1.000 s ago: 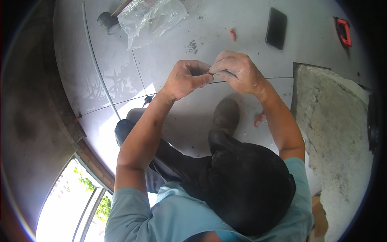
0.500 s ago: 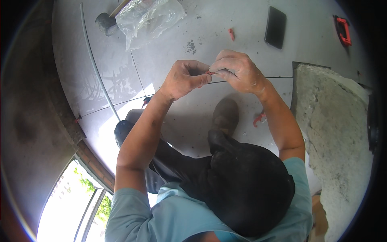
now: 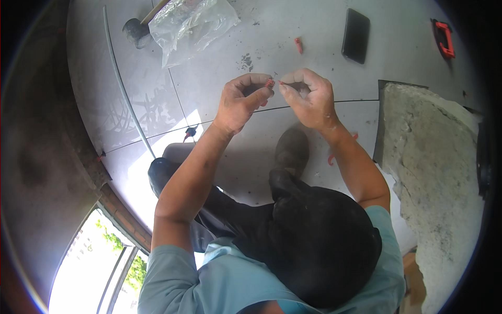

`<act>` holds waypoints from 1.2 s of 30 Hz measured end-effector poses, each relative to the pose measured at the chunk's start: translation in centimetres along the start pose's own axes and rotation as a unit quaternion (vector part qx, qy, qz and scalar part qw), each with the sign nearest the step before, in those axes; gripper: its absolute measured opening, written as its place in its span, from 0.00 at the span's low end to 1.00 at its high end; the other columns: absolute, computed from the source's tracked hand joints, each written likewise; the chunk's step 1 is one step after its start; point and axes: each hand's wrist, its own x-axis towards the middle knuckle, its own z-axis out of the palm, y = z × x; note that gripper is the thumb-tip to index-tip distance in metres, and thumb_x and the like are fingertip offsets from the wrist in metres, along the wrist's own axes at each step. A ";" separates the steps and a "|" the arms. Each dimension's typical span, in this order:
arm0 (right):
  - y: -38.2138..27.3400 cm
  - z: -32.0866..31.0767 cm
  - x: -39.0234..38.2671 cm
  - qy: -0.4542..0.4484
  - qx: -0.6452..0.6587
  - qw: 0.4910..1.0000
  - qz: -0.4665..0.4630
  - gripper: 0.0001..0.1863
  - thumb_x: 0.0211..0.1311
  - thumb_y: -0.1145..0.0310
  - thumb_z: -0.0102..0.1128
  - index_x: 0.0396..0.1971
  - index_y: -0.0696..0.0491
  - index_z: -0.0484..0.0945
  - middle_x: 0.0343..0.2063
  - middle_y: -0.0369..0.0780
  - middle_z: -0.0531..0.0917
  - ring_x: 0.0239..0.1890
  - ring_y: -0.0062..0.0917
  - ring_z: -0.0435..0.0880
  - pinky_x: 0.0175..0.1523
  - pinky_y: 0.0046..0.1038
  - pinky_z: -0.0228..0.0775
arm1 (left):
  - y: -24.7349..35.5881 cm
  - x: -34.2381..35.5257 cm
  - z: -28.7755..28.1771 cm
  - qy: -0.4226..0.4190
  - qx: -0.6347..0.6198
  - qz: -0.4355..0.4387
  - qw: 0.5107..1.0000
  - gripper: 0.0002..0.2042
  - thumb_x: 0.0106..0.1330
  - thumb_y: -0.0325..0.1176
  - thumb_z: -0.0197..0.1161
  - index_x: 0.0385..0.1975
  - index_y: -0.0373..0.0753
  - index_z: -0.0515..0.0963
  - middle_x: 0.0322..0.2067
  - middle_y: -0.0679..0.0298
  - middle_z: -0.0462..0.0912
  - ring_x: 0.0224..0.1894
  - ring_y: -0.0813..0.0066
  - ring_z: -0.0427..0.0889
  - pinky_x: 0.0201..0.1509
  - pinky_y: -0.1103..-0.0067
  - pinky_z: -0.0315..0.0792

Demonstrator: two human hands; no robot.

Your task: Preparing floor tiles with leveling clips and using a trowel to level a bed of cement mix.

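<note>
Both of my arms reach forward over the grey tiled floor (image 3: 303, 31), hands close together but apart. My left hand (image 3: 239, 104) is closed, pinching a small red ribbed piece (image 3: 269, 83) between thumb and forefinger. Opposite it, my right hand (image 3: 315, 99) pinches a tiny red bit (image 3: 281, 82), mostly hidden by the fingertips. Beyond the hands a small red plug-like piece (image 3: 298, 45) lies on the tiles. A curved red piece (image 3: 331, 158) is partly covered by my right forearm.
A clear plastic bag (image 3: 191, 31) and a mallet (image 3: 137, 32) lie far left, near a long grey tube (image 3: 123, 83). A dark phone (image 3: 356, 36) and a red-and-black tool (image 3: 444, 39) lie far right. Broken concrete (image 3: 434, 146) borders the right; a black-and-red piece (image 3: 190, 132) sits left.
My hands have drawn apart, leaving a small gap between the fingertips. The red ribbed piece stays in my left hand and now shows more clearly.
</note>
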 end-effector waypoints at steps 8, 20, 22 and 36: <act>0.5 2.0 -0.3 0.136 0.012 0.986 -0.094 0.05 0.62 0.74 0.65 0.34 0.58 0.78 0.28 0.39 0.83 0.27 0.19 0.80 0.34 0.22 0.73 | -1.0 -0.2 1.7 0.031 -0.090 0.031 0.995 0.11 0.62 0.26 0.65 0.44 0.33 0.78 0.35 0.63 0.82 0.34 0.79 0.78 0.38 0.83 0.72; 1.3 1.8 -0.4 0.136 -0.007 0.984 -0.115 0.05 0.59 0.75 0.67 0.33 0.57 0.79 0.28 0.38 0.81 0.29 0.21 0.80 0.35 0.23 0.73 | 0.2 -0.8 2.9 0.031 -0.086 0.041 0.995 0.11 0.62 0.22 0.67 0.43 0.31 0.77 0.39 0.58 0.83 0.41 0.73 0.82 0.47 0.78 0.77; 1.4 1.7 -0.4 0.129 0.028 0.986 -0.100 0.06 0.59 0.75 0.67 0.33 0.58 0.79 0.28 0.38 0.81 0.30 0.20 0.80 0.36 0.22 0.73 | 0.3 -0.8 2.9 0.037 -0.067 0.044 0.996 0.11 0.62 0.22 0.67 0.43 0.31 0.77 0.39 0.57 0.84 0.42 0.72 0.82 0.49 0.77 0.77; 0.8 1.5 -0.3 0.092 0.148 0.982 0.065 0.05 0.58 0.78 0.66 0.35 0.60 0.80 0.30 0.36 0.83 0.32 0.16 0.79 0.40 0.20 0.74 | -0.7 -0.8 2.7 0.046 -0.007 0.097 0.994 0.11 0.63 0.22 0.66 0.44 0.31 0.78 0.39 0.59 0.85 0.43 0.75 0.83 0.50 0.78 0.77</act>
